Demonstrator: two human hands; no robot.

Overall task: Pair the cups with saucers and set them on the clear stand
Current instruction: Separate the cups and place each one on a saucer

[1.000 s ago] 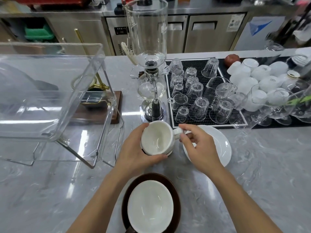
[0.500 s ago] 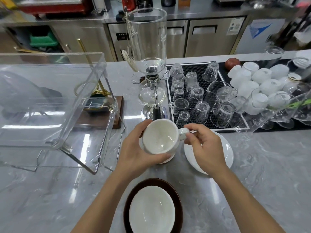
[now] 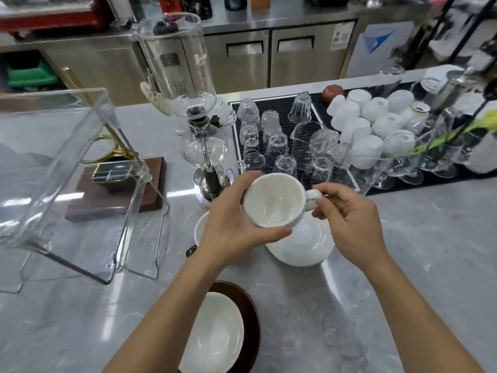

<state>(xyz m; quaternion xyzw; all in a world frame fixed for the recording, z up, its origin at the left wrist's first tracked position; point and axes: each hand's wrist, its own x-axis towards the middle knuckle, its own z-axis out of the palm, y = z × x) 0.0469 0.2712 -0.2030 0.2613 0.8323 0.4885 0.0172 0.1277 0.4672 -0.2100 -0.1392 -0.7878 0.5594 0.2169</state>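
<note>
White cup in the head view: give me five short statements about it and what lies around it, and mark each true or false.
1. The left hand holds the white cup by its body. True.
2. The right hand lies flat on the counter. False: its grip pinches the cup's handle.
3. The cup is full of coffee. False: it is empty.
4. A white saucer lies on the counter below the cup. True.
5. The cup stands on the clear stand. False: it is held above the counter.

Cup (image 3: 273, 200) above saucer (image 3: 302, 244)
</note>
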